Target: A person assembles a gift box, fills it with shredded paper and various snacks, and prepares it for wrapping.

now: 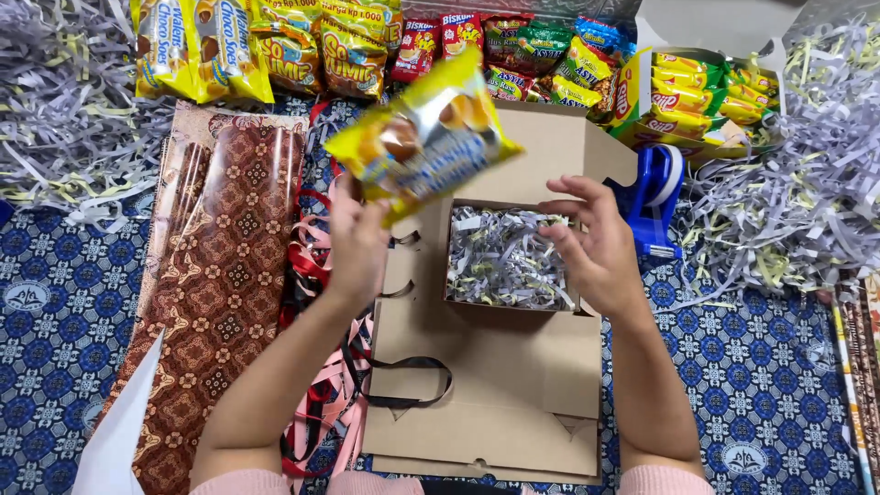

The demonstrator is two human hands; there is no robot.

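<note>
Left hand is pinched on the bottom edge of a yellow snack bag, held up just above the cardboard box. Looks light, crinkly and slippery, so the sealed edge is the best grip. Right hand hovers open over the box's paper shreds. Blue tape dispenser sits right of the box, ribbons left, more snack packs behind.

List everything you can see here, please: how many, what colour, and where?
Snack packet: one, yellow, held above the box.
Cardboard box: one, brown, centre, open.
Shredded paper: grey-white, in the box; more heaps at both sides.
Snack packets: many, mixed colours, along the top.
Wrapping paper: brown patterned, left.
Ribbons: pink, red, black, beside the box.
Tape dispenser: one, blue, right.
Left hand: holds the packet.
Right hand: over the box.
</note>
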